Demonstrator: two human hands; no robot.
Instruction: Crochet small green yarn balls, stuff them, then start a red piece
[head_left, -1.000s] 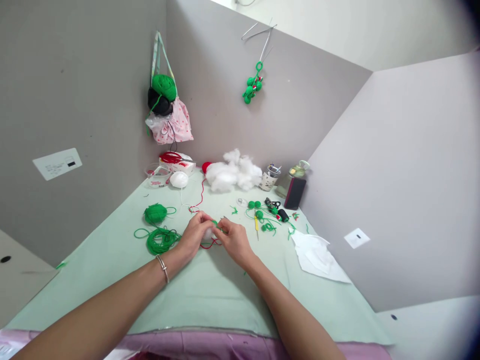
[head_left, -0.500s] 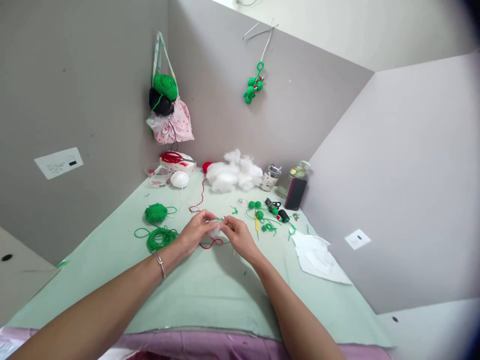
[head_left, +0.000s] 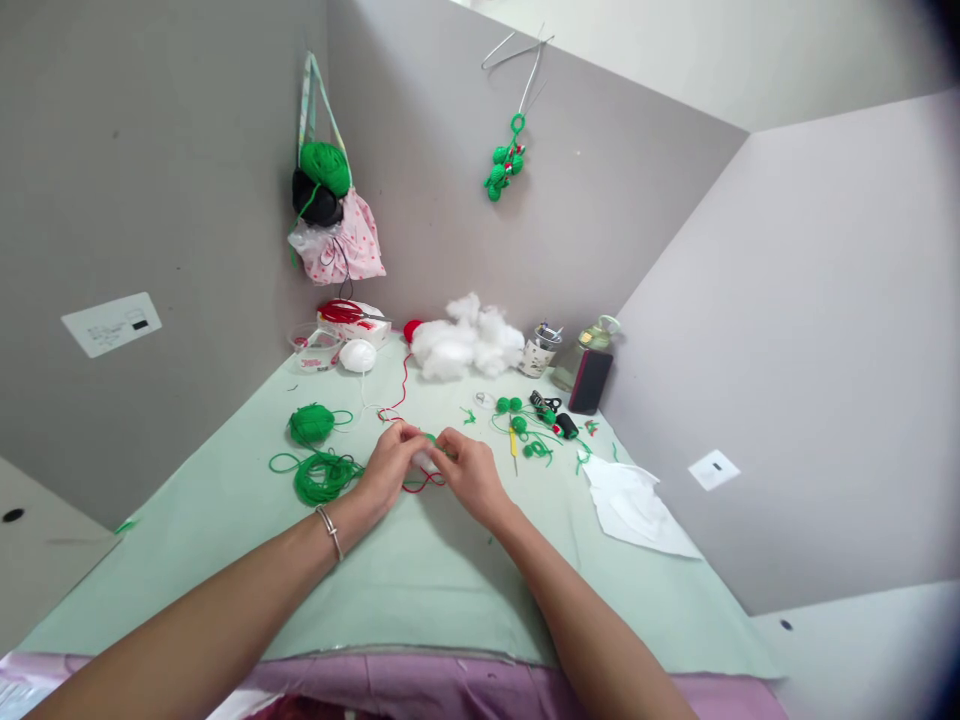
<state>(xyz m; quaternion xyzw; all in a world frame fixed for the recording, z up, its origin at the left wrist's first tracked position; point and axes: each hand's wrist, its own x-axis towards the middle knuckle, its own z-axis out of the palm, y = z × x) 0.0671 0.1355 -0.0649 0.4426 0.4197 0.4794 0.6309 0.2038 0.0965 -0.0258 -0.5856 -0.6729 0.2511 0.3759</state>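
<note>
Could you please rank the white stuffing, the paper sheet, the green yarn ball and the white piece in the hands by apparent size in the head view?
Largest: white stuffing and paper sheet, about alike; the paper lies nearer, so unranked.
Next: green yarn ball.
Smallest: white piece, mostly hidden between left hand and right hand.

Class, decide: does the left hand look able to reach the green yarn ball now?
Probably yes: the green yarn ball lies close beside the left hand, unblocked, though that hand is pinching a small piece.
</note>
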